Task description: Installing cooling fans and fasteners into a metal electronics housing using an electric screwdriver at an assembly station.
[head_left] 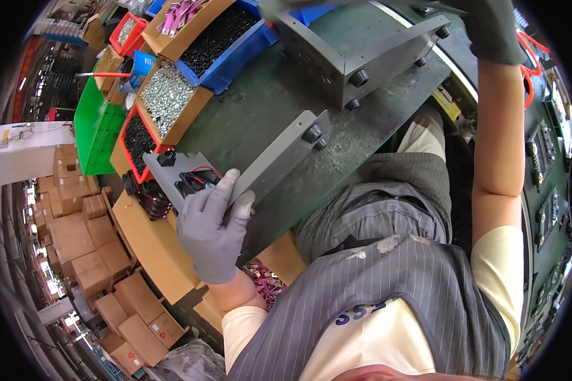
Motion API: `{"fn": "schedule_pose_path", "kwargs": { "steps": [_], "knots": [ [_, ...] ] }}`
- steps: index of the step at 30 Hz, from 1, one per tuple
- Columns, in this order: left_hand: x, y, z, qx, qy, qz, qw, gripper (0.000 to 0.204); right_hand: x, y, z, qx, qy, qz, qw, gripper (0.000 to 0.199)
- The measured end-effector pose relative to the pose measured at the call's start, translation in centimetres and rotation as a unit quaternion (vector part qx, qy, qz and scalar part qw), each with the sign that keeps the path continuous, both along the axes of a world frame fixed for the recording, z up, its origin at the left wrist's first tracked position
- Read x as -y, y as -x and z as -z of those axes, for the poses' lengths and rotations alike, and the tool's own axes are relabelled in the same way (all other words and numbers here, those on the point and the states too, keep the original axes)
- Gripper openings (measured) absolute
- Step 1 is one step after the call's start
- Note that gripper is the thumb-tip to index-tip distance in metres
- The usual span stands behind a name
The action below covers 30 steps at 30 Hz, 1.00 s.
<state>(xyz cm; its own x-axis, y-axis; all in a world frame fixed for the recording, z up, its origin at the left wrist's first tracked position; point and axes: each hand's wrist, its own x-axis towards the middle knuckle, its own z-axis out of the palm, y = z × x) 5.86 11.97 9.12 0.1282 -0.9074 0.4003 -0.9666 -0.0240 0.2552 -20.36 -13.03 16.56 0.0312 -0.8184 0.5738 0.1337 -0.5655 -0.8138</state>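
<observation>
My left hand (213,228), in a grey glove, grips the near end of a grey sheet-metal chassis (276,155), thumb and fingers closed over its edge. A black fan (196,181) with red wires sits inside that chassis, and black round feet (313,133) stick out at its far end. My right hand (494,32), also gloved, is raised at the top right. Its fingers are blurred and partly cut off by the picture's edge, beside a blurred grey shape along the top. A second grey metal chassis (356,63) with black feet stands farther back on the bench.
A dark green bench top (235,127) lies under the parts. Along its left stand a box of silver screws (165,95), a blue bin of black screws (222,47), a red-rimmed bin (140,143) and a green crate (98,124). Cardboard cartons (89,247) are stacked behind; red air hose (529,63) hangs right.
</observation>
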Motion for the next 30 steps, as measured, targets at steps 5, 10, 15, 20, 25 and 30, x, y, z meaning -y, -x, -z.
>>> {"fn": "schedule_pose_path", "kwargs": {
  "steps": [5,10,15,20,25,30],
  "knots": [
    [-2.8,-1.0,-0.5,-0.009,-0.037,-0.067,0.997,0.036,-3.4,-6.5,0.0,-0.511,0.238,0.126,0.816,0.020],
    [-3.4,-1.2,-0.4,-0.009,-0.019,-0.075,0.997,0.035,-5.5,-8.1,4.0,-0.472,0.345,0.165,0.795,0.027],
    [-2.7,-1.2,-0.7,-0.031,-0.041,-0.068,0.996,0.036,-5.8,-8.1,5.7,-0.416,0.419,0.194,0.783,0.029],
    [-3.1,-1.6,-0.6,-0.033,-0.043,-0.055,0.997,0.036,-4.7,-10.4,5.6,-0.679,0.222,-0.027,0.699,0.030],
    [-2.1,-1.6,-0.6,-0.018,-0.028,-0.050,0.998,0.036,-4.1,-12.3,8.0,-0.457,0.346,-0.037,0.818,0.046],
    [-1.7,-1.8,-0.4,-0.068,-0.026,-0.040,0.997,0.034,-3.5,-13.1,12.0,-0.184,-0.197,-0.252,0.929,0.075]
  ]
}}
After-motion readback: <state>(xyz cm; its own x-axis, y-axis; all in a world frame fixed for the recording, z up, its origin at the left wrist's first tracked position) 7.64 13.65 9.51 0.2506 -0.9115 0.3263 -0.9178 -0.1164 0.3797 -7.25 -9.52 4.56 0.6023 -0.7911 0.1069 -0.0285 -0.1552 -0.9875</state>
